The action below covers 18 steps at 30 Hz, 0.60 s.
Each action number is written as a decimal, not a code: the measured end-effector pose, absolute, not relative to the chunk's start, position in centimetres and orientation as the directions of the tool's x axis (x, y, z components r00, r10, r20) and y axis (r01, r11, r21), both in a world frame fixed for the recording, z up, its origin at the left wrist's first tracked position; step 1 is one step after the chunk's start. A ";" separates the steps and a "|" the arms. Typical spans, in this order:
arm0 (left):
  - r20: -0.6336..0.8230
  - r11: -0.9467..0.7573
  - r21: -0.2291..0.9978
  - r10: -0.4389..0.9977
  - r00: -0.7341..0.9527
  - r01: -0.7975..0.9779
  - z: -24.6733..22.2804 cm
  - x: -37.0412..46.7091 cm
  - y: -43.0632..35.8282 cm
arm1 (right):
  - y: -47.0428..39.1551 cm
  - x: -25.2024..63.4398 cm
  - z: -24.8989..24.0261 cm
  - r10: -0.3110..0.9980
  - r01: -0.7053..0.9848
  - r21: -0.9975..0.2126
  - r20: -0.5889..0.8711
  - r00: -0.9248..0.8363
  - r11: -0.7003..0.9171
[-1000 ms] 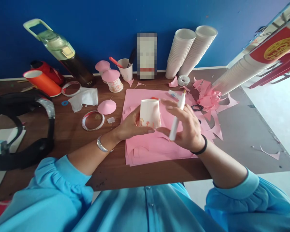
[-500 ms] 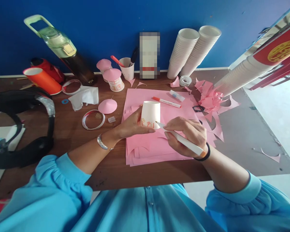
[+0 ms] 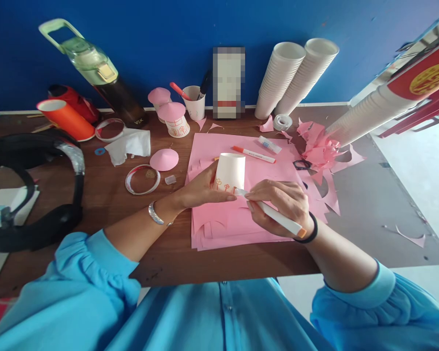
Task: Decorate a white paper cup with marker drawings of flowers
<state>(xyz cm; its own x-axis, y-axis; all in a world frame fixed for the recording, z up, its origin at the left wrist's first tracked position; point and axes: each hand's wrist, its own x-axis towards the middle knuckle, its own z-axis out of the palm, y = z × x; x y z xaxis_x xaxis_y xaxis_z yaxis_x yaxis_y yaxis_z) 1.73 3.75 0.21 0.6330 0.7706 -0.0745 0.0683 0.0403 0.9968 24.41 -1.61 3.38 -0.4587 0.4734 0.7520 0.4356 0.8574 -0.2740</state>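
My left hand (image 3: 204, 189) is wrapped round the side of a white paper cup (image 3: 231, 168), held upside down above the pink paper. Small orange flowers are drawn along the cup's lower rim. In my right hand (image 3: 280, 204) is a white marker pen (image 3: 281, 218) with an orange end, its tip at the rim beside the last orange stroke. Under both hands lies a stack of pink paper sheets (image 3: 212, 229). An orange-and-white marker (image 3: 254, 154) and a glue stick (image 3: 269, 145) rest on the sheets.
Cups with pink cone tops (image 3: 177, 126) stand at the back, near a cup of pens (image 3: 195, 109). A loose pink cone (image 3: 164, 159) and tape roll (image 3: 142, 180) lie left. Stacked cups (image 3: 281, 78), a bottle (image 3: 109, 87), headphones (image 3: 78, 170) and pink scraps (image 3: 320, 146) surround the work.
The marker tip has shifted slightly down along the cup's rim, and the orange stroke there looks thicker. Both hands keep their hold; the whole view has shifted a little.
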 end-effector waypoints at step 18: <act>-0.076 0.054 0.997 0.762 0.643 0.053 0.0 1.7 3.8 | -1.6 24.3 3.5 0.470 0.443 -0.267 0.760 -0.448 0.856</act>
